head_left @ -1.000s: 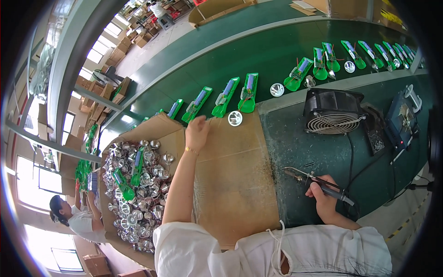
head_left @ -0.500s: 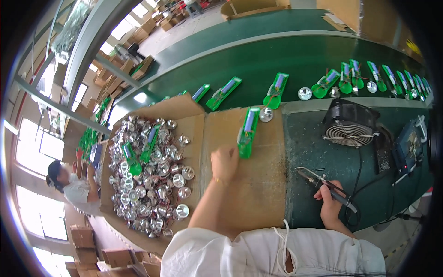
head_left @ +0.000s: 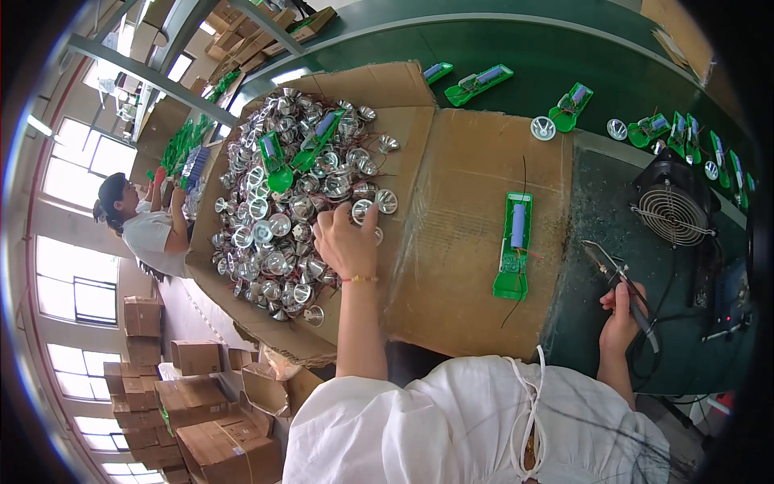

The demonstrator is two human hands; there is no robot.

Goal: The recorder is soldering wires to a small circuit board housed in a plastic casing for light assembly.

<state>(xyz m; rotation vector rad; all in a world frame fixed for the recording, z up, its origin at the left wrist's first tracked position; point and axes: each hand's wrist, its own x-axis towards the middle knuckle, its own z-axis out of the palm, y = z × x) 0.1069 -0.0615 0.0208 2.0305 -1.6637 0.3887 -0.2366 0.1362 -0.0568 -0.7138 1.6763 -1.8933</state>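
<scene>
While the left hand (head_left: 345, 242) is among reflectors (head_left: 278, 224), cardboard (head_left: 451, 282) bears blurred print (head_left: 451, 185)

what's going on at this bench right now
One person is working here with both hands. The left hand is at the right side of a heap of silver reflectors; whether it has gripped one can't be told. The right hand holds a soldering iron above the dark green bench. Between the hands, a green casing with a purple cylinder lies on the cardboard, touched by neither. More green casings lie farther back.
</scene>
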